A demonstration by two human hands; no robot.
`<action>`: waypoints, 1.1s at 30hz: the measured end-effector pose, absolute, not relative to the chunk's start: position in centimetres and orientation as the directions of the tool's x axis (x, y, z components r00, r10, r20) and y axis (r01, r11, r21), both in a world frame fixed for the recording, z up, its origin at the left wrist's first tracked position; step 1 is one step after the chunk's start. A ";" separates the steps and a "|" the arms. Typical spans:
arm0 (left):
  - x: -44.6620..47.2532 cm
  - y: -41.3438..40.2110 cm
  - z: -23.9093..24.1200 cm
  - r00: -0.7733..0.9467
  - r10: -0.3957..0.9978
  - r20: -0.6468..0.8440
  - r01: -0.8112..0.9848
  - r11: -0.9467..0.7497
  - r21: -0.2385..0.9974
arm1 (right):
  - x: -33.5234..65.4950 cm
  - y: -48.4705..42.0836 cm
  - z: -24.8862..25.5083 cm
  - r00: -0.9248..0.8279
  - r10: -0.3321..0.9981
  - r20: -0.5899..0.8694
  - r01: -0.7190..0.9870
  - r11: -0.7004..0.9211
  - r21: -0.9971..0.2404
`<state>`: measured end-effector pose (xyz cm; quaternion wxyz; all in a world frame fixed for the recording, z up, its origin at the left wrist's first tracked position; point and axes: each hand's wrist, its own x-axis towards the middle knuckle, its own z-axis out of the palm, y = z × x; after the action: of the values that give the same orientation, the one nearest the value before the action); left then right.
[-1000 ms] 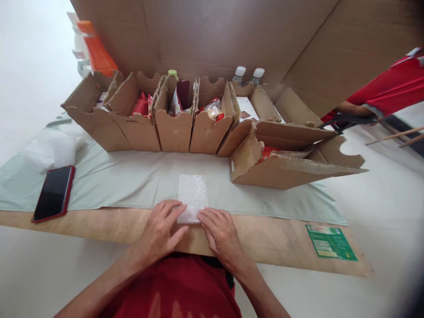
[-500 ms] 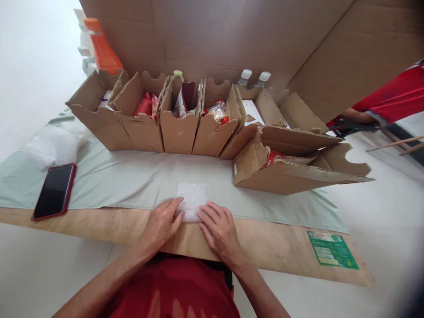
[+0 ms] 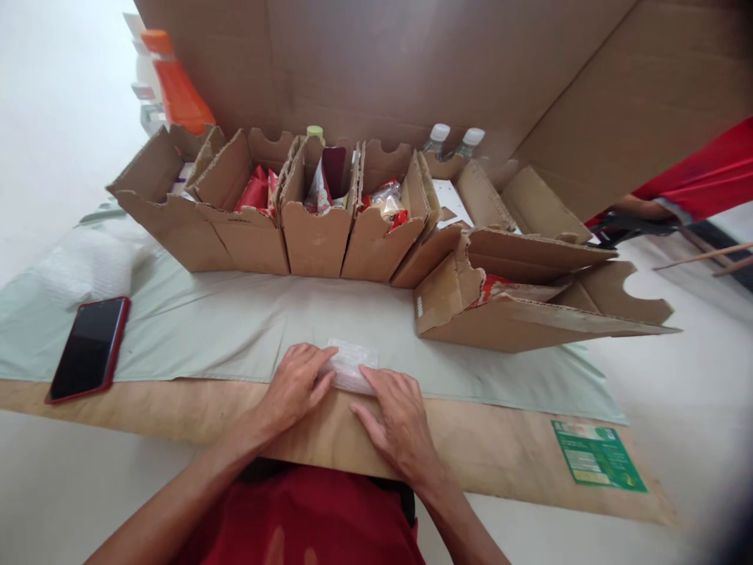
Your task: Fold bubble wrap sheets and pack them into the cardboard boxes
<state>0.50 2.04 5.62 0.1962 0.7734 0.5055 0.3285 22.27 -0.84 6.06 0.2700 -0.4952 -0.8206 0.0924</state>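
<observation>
Both hands lie flat on a small bubble wrap piece (image 3: 351,366) near the worktop's (image 3: 500,447) front edge. The left hand (image 3: 292,387) and right hand (image 3: 397,414) sit close together, fingers pressing it down.

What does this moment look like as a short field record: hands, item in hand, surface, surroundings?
left hand: fingers on the near left edge of the bubble wrap piece
right hand: flat on its right side
bubble wrap piece: small, partly rolled or folded, on the pale green sheet
surface: wooden board under the sheet
behind: row of open cardboard boxes with packets
left side: red phone, face up
right side: green label; another person's red sleeve
</observation>
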 end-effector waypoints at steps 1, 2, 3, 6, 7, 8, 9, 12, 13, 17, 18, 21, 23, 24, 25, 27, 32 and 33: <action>0.5 2.4 5.7 0.234 0.922 0.310 0.669 -0.384 0.636 | 22.2 -0.4 5.9 -0.353 0.871 0.341 0.782 0.475 -0.404; 0.3 2.5 6.0 0.187 0.932 0.311 0.682 -0.351 0.642 | 22.2 0.1 5.7 -0.329 0.882 0.336 0.793 0.452 -0.409; 0.2 2.3 6.3 0.131 0.948 0.289 0.676 -0.299 0.674 | 22.1 0.4 5.5 -0.293 0.895 0.336 0.793 0.424 -0.437; 0.0 0.5 7.6 0.003 0.998 -0.057 0.397 0.051 0.916 | 22.0 0.4 5.4 -0.149 0.934 0.325 0.731 0.326 -0.599; 0.2 -0.2 7.9 0.028 0.975 -0.218 0.215 0.207 0.954 | 21.9 0.1 5.5 -0.114 0.942 0.314 0.700 0.301 -0.648; 0.5 -0.9 8.2 0.089 0.937 -0.338 0.030 0.337 0.941 | 21.8 -0.3 5.6 -0.099 0.948 0.302 0.671 0.287 -0.684; 0.8 -1.4 8.4 0.148 0.905 -0.400 -0.123 0.418 0.900 | 21.8 -0.9 5.8 -0.109 0.951 0.290 0.644 0.290 -0.708; 2.3 -2.0 8.2 0.173 0.880 -0.442 -0.385 0.474 0.792 | 21.8 -2.4 6.6 -0.191 0.944 0.270 0.588 0.330 -0.739; 2.7 -2.0 8.0 0.149 0.881 -0.448 -0.412 0.467 0.782 | 22.0 -2.8 6.9 -0.188 0.946 0.263 0.581 0.323 -0.747; 4.1 -1.8 7.4 0.104 0.901 -0.421 -0.339 0.430 0.837 | 23.8 -3.6 8.0 -0.085 0.989 0.124 0.482 0.149 -0.863; 4.3 -1.7 7.4 0.124 0.906 -0.405 -0.292 0.423 0.858 | 24.4 -3.6 8.4 -0.092 0.994 0.060 0.432 0.094 -0.897; 5.1 -1.0 8.3 0.234 0.920 -0.315 -0.159 0.355 0.921 | 26.9 -3.5 9.7 -0.078 0.997 -0.019 0.344 0.009 -0.939; 5.9 0.1 9.9 0.285 0.946 -0.155 -0.094 0.188 0.978 | 29.3 -3.2 11.2 -0.005 0.999 0.042 0.379 0.041 -0.925; 6.4 0.9 11.0 0.292 0.955 -0.041 -0.049 0.058 0.997 | 30.8 -3.1 12.2 0.033 0.995 0.092 0.416 0.071 -0.907; 7.1 1.8 12.2 0.298 0.951 0.083 0.016 -0.092 0.996 | 32.3 -3.0 13.3 0.061 0.988 0.144 0.461 0.100 -0.882; 9.0 3.9 14.6 0.335 0.889 0.312 0.186 -0.387 0.903 | 35.4 -2.7 16.0 0.124 0.960 0.251 0.558 0.142 -0.818; 15.1 9.1 17.8 0.441 0.676 0.590 0.370 -0.736 0.567 | 41.8 -0.2 23.6 0.350 0.785 0.511 0.789 0.047 -0.612; 16.1 9.6 17.7 0.461 0.656 0.598 0.372 -0.754 0.542 | 42.8 0.7 25.0 0.332 0.771 0.543 0.845 0.013 -0.535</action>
<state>16.08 9.60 17.67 0.1698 0.8375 0.3068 0.4191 42.81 0.72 24.96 0.4177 -0.7012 -0.5761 -0.0443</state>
